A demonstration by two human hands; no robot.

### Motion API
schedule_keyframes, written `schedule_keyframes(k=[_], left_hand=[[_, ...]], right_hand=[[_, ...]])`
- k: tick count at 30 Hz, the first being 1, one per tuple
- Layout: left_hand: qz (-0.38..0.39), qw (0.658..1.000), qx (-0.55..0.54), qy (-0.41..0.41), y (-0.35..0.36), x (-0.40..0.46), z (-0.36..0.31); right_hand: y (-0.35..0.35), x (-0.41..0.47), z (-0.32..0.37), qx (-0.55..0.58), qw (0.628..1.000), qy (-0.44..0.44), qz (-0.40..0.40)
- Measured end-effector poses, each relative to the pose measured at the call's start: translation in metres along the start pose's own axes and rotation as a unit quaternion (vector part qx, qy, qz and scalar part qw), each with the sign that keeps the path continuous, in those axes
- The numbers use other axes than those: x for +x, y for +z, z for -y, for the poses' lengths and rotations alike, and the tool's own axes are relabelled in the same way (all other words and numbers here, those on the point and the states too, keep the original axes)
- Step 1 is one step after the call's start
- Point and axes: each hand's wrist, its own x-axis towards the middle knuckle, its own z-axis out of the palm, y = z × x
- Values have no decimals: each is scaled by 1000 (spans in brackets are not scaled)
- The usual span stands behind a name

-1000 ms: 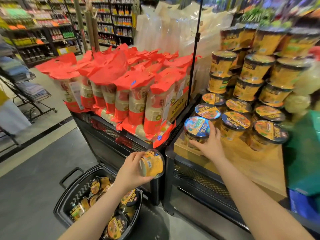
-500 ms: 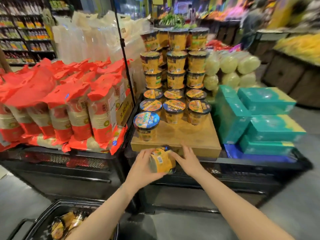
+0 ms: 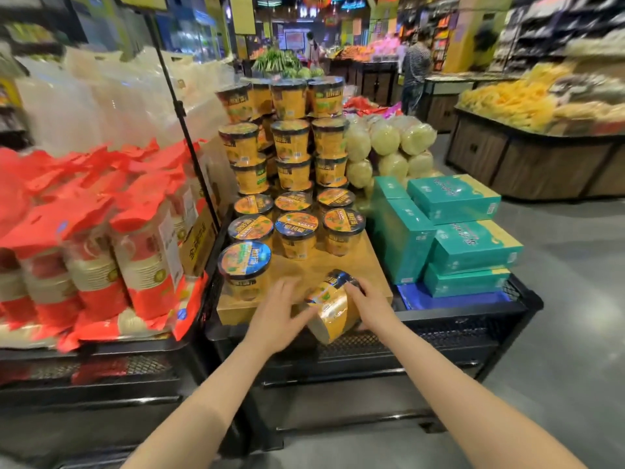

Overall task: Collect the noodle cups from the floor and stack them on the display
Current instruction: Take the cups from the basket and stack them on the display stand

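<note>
A yellow noodle cup [image 3: 333,308] with a dark lid is tilted on its side over the front edge of the wooden display board [image 3: 358,265]. My left hand [image 3: 277,314] holds its left side and my right hand [image 3: 370,304] grips its right side near the lid. A blue-lidded cup [image 3: 244,265] stands upright on the board just left of my hands. Behind it stand rows of single cups [image 3: 297,231] and a tall stack of cups [image 3: 291,140] at the back.
Red-wrapped packs of paper cups [image 3: 101,238] fill the black rack on the left. Green boxes [image 3: 453,231] are piled right of the board, with round pale packs [image 3: 389,147] behind. A black pole [image 3: 184,130] rises between the racks. People stand far back by produce stands.
The view swung right and the floor basket dropped out of sight. My right hand left the blue-lidded cup and joined the left on the yellow cup, which has risen to the board's front edge.
</note>
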Motion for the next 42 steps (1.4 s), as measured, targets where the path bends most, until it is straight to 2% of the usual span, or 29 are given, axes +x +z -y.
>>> schedule_keyframes(k=[2, 4, 7, 9, 12, 19, 27, 33, 37, 39, 42], left_hand=[[-56, 997, 53, 3, -20, 18, 17], [-82, 989, 121, -13, -35, 38, 41], [-30, 977, 207, -43, -42, 59, 76], [-4, 969, 244, -28, -39, 64, 89], [-20, 968, 251, -9, -33, 66, 96], [-27, 968, 248, -6, -33, 66, 97], [-52, 965, 255, 12, -32, 63, 100], [-49, 969, 243, 7, -34, 61, 95], [-11, 972, 236, -6, -39, 61, 90], [13, 977, 213, -16, -42, 60, 89], [-13, 988, 151, -15, -53, 59, 84]], right_hand=[[-4, 11, 8, -38, 997, -62, -6], [-5, 23, 15, -76, 991, -109, -3], [-2, 42, 26, -145, 977, -155, 3], [5, 56, 32, -198, 961, -193, -1], [22, 82, 32, -269, 925, -268, -16], [61, 108, 7, -403, 834, -368, -80], [69, 101, -8, -461, 808, -364, -53], [73, 98, 4, -472, 828, -302, 7], [68, 92, 18, -513, 823, -237, 63], [65, 87, 32, -505, 832, -208, 92], [59, 76, 56, -474, 850, -215, 74]])
